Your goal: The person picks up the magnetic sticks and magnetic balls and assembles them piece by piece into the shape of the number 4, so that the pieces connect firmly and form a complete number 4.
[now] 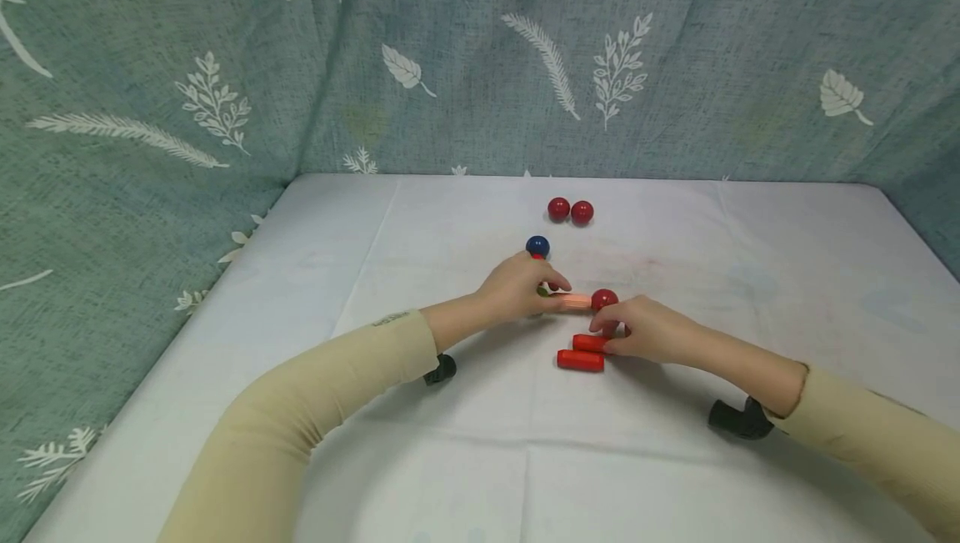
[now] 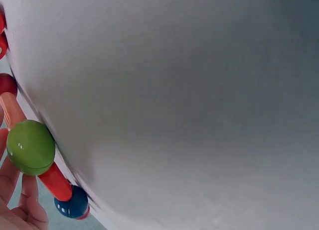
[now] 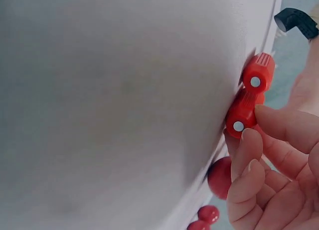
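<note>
My left hand [image 1: 517,286] pinches the left end of an orange magnetic rod [image 1: 577,301], its fingers bent about the green ball [image 2: 31,146] beside it. From that ball a red rod [image 2: 56,181] leads to a blue ball [image 1: 537,246]. At the orange rod's right end sits a dark red ball [image 1: 604,299]. With thumb and forefinger my right hand [image 1: 652,329] pinches a red magnetic rod [image 3: 242,113], whose end shows a silvery disc. A second red rod [image 1: 580,360] lies alongside, nearer to me.
Two dark red balls [image 1: 570,211] stand side by side toward the back of the white-covered table [image 1: 450,468]. A blue-green leaf-patterned curtain [image 1: 465,59] hangs behind and at both sides. Dark wrist devices [image 1: 738,419] show under the sleeves.
</note>
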{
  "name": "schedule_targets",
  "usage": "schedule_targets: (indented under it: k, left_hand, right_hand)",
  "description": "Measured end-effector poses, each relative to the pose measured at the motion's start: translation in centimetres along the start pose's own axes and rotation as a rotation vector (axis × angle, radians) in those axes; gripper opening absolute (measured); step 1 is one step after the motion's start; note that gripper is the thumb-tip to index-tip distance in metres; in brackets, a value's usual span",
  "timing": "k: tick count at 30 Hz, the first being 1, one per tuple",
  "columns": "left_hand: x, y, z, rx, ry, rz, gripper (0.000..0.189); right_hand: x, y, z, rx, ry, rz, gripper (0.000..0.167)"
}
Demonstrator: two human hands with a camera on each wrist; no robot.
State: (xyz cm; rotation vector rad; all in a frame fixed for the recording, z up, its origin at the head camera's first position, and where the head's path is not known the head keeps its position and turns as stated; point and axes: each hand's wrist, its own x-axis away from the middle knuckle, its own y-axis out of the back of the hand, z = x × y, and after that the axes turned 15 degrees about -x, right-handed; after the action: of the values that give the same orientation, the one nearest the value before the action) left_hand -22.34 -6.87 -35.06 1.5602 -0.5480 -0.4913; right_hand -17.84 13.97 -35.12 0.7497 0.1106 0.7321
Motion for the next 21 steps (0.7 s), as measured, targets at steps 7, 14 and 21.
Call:
schedule_targets:
  k: [7, 14, 21]
  left_hand:
    - [-0.2, 0.0, -0.5, -0.024, 0.004, 0.005, 0.028]
    - [-0.4, -0.3, -0.8, -0.028, 0.016, 0.004, 0.022]
    - [-0.6, -0.4, -0.9, -0.031, 0.021, 0.012, 0.021]
  right_hand:
    - [1.3, 0.7, -0.2, -0.044, -0.101, -0.017, 0.025]
    - [2.1, 1.5, -0.4, -0.01, -0.199, 0.005, 0.028]
    - [2.0, 1.4, -0.6, 0.02, -0.24, 0.016, 0.029]
